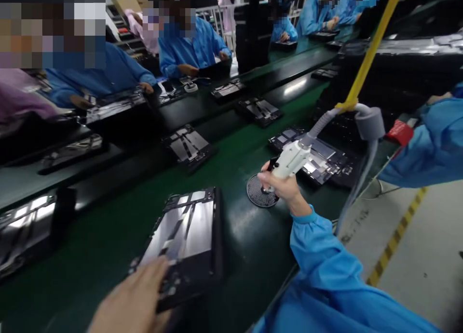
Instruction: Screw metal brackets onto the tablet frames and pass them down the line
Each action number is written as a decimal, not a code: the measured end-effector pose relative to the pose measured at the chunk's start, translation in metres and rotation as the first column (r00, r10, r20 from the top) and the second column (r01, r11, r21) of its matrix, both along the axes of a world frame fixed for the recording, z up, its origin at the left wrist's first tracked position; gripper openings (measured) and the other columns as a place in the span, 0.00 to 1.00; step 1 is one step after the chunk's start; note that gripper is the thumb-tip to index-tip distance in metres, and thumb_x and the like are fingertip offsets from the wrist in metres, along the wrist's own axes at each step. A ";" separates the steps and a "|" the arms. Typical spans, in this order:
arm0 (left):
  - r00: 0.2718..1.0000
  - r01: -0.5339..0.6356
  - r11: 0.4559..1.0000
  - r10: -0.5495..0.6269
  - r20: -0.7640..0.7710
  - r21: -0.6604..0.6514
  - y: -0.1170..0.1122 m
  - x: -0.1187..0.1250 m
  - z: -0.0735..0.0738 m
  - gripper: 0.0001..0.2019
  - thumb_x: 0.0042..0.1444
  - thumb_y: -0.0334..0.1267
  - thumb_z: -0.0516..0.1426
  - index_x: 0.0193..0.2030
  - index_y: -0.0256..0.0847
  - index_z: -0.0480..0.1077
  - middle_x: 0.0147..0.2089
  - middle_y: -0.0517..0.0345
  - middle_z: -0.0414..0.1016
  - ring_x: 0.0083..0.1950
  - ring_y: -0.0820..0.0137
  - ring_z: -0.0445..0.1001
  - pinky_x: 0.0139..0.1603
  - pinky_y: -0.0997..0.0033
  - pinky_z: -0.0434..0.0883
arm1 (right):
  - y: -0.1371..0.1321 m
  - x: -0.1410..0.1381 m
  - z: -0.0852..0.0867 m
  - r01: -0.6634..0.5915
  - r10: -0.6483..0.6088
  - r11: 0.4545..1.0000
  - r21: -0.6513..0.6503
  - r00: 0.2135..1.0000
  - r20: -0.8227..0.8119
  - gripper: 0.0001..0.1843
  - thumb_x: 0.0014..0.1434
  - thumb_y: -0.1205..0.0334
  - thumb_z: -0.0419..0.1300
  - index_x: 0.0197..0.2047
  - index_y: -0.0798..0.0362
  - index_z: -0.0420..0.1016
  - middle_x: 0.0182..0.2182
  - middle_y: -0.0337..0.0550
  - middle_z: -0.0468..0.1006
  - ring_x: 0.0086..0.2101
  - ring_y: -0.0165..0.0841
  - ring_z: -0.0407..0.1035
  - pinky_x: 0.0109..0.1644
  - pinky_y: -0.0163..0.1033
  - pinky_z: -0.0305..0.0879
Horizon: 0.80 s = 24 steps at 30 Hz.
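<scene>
My left hand [133, 294], slightly blurred, grips the near left corner of an opened tablet-like device [195, 227]. Silver battery panels and dark ribbon strips show inside its black casing. My right hand [285, 186] is closed around a white hand-held power tool [292, 158] with a black lever. A grey ribbed cable [321, 123] runs from the tool's top, hung from a yellow strap [374, 44]. Below the tool's front end lies a round black perforated dish [261, 192]; whether the tip touches it I cannot tell.
More opened devices lie along the green conveyor belt [231, 154], one [321, 159] just beyond my right hand. Co-workers in blue [195, 44] sit across the line. A person's blue sleeve [427, 140] is at right, beside a red object [400, 132].
</scene>
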<state>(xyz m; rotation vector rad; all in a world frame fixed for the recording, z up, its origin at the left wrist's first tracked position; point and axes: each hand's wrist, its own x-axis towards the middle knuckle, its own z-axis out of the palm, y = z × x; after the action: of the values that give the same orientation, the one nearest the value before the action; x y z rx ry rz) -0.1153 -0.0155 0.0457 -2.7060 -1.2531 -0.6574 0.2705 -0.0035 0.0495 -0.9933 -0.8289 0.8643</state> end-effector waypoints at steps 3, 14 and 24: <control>0.979 0.180 0.981 -0.172 -0.108 0.069 -0.042 0.046 -0.021 0.26 0.57 0.38 0.52 0.64 0.47 0.63 0.57 0.52 0.75 0.56 0.54 0.74 0.63 0.44 0.61 | 0.007 0.009 -0.010 0.061 -0.061 0.998 -0.010 0.997 0.054 0.18 0.43 0.54 0.71 0.32 0.53 0.71 0.11 0.28 0.67 0.14 0.27 0.62 0.20 0.35 0.63; 0.867 0.447 0.893 -0.418 0.270 -0.052 -0.064 0.107 -0.067 0.24 0.59 0.28 0.55 0.62 0.43 0.64 0.49 0.52 0.80 0.58 0.60 0.73 0.67 0.46 0.61 | 0.019 -0.009 -0.021 0.032 -0.022 0.994 -0.104 0.995 0.093 0.16 0.43 0.59 0.69 0.36 0.55 0.74 0.12 0.29 0.69 0.14 0.26 0.62 0.22 0.36 0.65; 0.831 -0.045 0.944 0.217 0.513 -0.326 -0.054 0.095 -0.040 0.10 0.59 0.33 0.57 0.43 0.51 0.76 0.48 0.58 0.79 0.46 0.65 0.78 0.47 0.59 0.79 | 0.022 -0.012 -0.031 0.008 0.008 0.992 -0.124 0.992 0.128 0.13 0.46 0.59 0.68 0.32 0.55 0.73 0.14 0.31 0.69 0.15 0.25 0.63 0.20 0.33 0.61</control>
<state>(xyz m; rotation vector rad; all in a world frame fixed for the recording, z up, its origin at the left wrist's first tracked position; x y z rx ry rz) -0.0202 -0.0693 0.0058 -2.7129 -1.7771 -1.3975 0.2588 0.0183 0.0188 -1.1677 -0.8918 0.8673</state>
